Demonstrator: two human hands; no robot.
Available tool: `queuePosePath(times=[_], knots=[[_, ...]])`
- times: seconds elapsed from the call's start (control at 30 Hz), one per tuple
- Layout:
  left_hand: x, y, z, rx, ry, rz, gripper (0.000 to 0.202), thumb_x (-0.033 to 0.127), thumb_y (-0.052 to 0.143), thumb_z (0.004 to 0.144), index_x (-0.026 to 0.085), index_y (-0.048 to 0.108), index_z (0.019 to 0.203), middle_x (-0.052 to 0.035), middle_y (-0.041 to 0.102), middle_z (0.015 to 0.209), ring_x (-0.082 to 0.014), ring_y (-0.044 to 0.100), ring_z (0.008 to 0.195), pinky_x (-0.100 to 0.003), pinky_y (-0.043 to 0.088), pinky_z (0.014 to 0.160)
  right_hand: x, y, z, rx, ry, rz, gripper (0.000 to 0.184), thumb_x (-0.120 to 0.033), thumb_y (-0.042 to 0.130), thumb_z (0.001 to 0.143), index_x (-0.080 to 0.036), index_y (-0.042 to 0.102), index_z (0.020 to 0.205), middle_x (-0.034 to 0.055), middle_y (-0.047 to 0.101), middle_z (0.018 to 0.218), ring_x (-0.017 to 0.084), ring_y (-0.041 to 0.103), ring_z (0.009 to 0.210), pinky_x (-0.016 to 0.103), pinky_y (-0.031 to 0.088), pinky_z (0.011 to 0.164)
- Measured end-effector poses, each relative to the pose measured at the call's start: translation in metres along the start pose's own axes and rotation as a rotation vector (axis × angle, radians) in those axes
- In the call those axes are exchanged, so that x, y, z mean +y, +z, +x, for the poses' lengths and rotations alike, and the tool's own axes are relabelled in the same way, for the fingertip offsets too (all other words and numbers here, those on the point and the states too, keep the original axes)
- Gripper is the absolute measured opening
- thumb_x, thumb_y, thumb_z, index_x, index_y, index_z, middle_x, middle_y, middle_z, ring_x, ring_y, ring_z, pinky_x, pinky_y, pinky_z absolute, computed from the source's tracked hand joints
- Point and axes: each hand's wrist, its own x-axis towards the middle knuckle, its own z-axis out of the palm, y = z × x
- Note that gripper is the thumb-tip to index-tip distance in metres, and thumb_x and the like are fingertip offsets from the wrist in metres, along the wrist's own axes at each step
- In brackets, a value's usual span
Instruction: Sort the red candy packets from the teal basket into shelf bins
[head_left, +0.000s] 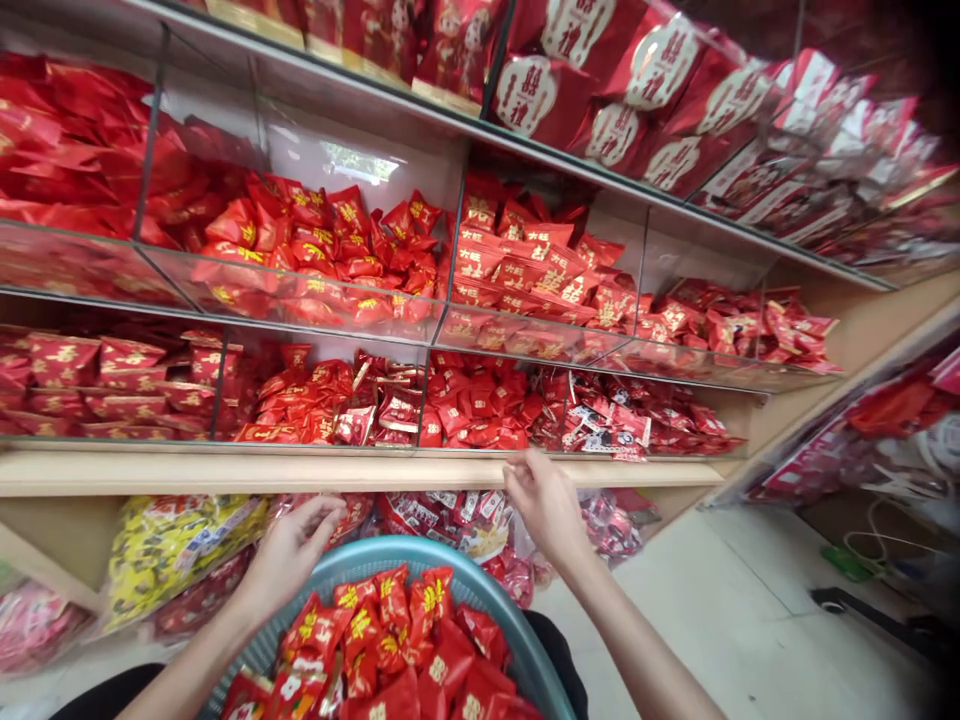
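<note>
A blue-green plastic basket (480, 585) sits low in front of me, heaped with red candy packets (390, 640) printed in gold. My left hand (289, 548) hovers at the basket's far left rim, fingers curled loosely, nothing visible in them. My right hand (544, 500) reaches forward to the front edge of the wooden shelf (225, 470), fingers bent and spread, just below a clear bin of small red packets (480, 405). Nothing shows in that hand either.
Clear acrylic bins in two tiers hold red sweets (330, 250) across the wall. Larger red pouches (600, 90) fill the top shelf. Under the shelf lie a yellow bag (172, 545) and clear bags of candy (465, 520). Pale floor (750, 620) opens to the right.
</note>
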Motion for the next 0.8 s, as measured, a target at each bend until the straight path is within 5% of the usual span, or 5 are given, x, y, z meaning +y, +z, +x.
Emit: queuePosePath(times=[0.1, 0.27, 0.53, 0.8], knots=[[-0.005, 0.003, 0.000, -0.100, -0.044, -0.089, 0.032, 0.047, 0.053, 0.078, 0.019, 0.061, 0.092, -0.0055, 0.071, 0.086, -0.0235, 0.067, 0.083, -0.033, 0.052, 0.076, -0.014, 0.007, 0.035, 0.024, -0.046, -0.177, 0.019, -0.034, 0.049, 0.086, -0.019, 0.060, 0.082, 0.0076, 0.066, 0.082, 0.020, 0.059, 0.079, 0.027, 0.041, 0.069], [-0.005, 0.004, -0.001, -0.163, -0.063, -0.131, 0.028, 0.044, 0.054, 0.078, 0.020, 0.061, 0.091, -0.0043, 0.070, 0.086, -0.0233, 0.067, 0.087, -0.034, 0.051, 0.081, -0.031, 0.015, 0.058, -0.081, 0.202, -0.399, 0.043, -0.053, 0.044, 0.085, -0.016, 0.065, 0.078, 0.0148, 0.069, 0.079, 0.026, 0.064, 0.081, 0.032, 0.042, 0.068], [0.000, 0.004, -0.002, -0.158, -0.072, -0.184, 0.026, 0.042, 0.057, 0.077, 0.020, 0.063, 0.089, -0.0043, 0.071, 0.082, -0.0235, 0.067, 0.087, -0.035, 0.051, 0.082, -0.031, 0.015, 0.067, -0.160, 0.320, -0.324, 0.028, -0.039, 0.055, 0.077, -0.016, 0.069, 0.080, 0.0158, 0.071, 0.090, 0.028, 0.066, 0.086, 0.034, 0.045, 0.070], [0.005, 0.003, -0.003, -0.154, -0.058, -0.168, 0.023, 0.040, 0.057, 0.077, 0.020, 0.064, 0.087, -0.0052, 0.072, 0.082, -0.0236, 0.068, 0.083, -0.035, 0.052, 0.078, -0.016, 0.016, 0.070, -0.061, 0.332, -0.059, 0.017, -0.025, 0.053, 0.073, -0.018, 0.067, 0.067, 0.0091, 0.070, 0.073, 0.023, 0.065, 0.075, 0.029, 0.042, 0.065]])
